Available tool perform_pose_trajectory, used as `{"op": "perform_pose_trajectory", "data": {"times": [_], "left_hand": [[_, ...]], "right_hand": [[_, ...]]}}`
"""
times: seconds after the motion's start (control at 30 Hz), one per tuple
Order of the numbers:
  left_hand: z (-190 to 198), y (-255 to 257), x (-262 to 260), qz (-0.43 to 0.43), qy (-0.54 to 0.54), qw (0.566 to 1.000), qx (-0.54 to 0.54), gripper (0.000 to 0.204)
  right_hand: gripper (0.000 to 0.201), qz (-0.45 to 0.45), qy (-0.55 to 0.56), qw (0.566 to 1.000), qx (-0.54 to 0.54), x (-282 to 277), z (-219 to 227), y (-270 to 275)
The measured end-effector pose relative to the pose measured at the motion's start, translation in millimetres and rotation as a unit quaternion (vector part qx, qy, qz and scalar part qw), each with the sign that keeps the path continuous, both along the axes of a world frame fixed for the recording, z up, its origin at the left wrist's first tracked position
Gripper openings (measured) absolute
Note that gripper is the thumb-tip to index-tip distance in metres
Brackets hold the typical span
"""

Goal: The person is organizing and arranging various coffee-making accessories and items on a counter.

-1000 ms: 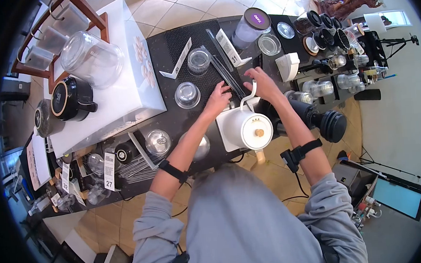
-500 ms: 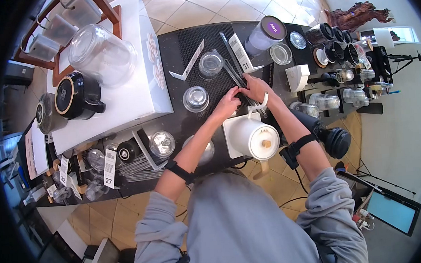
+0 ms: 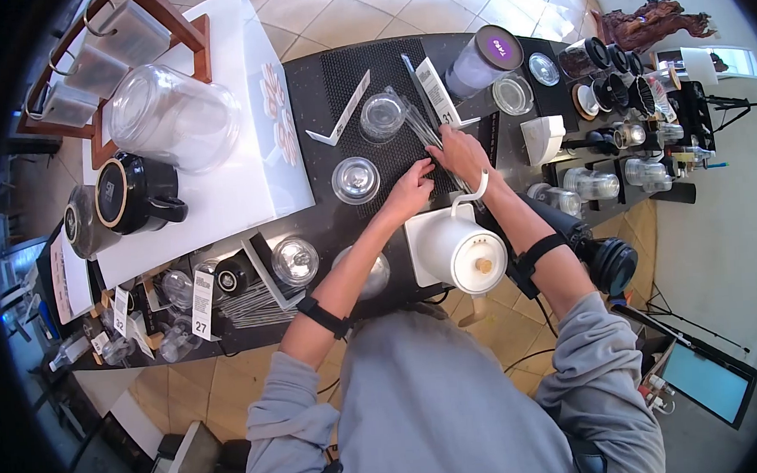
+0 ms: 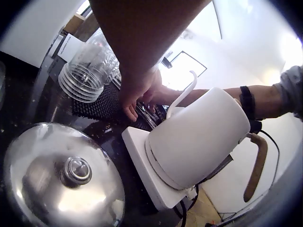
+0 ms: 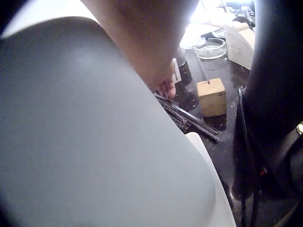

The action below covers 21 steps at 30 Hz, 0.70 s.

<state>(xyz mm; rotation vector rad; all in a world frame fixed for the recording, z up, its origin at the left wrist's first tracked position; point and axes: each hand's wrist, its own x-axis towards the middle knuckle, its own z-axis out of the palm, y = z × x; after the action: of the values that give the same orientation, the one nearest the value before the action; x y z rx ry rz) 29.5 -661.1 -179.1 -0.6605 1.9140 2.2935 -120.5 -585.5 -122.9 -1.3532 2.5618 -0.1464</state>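
Observation:
My right hand (image 3: 462, 155) lies across a bundle of thin, dark and glossy straws (image 3: 421, 125), its fingers and thumb curled round them. In the right wrist view its fingertips are down on the straws (image 5: 196, 124). Just to the left, my left hand (image 3: 409, 191) rests low over the black ribbed mat (image 3: 399, 153), fingers loosely bent with nothing seen in them. In the left wrist view my left fingers (image 4: 130, 112) point down beside the straws. A white gooseneck kettle (image 3: 457, 245) stands on its base between my forearms, close under the right wrist.
Stacked clear cups (image 3: 382, 117) and a clear cup (image 3: 356, 180) stand left of the hands. Behind are a number card (image 3: 436, 92) and a taro jar (image 3: 485, 61). A metal dome lid (image 4: 66, 175) lies near my left forearm; a wooden block (image 5: 211, 97) sits right of the straws.
My hands came together over the straws, then my left hand drew slightly back from the right. My right hand moved onto the bundle. The head view shifted a little.

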Motion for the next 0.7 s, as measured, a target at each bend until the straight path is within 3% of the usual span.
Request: {"op": "perform_pose_trajectory", "data": {"times": [0.7], "left_hand": [[-2, -6, 4, -0.010, 0.023, 1.000, 0.016, 0.060]], "right_hand": [[0.026, -0.014, -0.033, 0.999, -0.011, -8, -8, -1]]}}
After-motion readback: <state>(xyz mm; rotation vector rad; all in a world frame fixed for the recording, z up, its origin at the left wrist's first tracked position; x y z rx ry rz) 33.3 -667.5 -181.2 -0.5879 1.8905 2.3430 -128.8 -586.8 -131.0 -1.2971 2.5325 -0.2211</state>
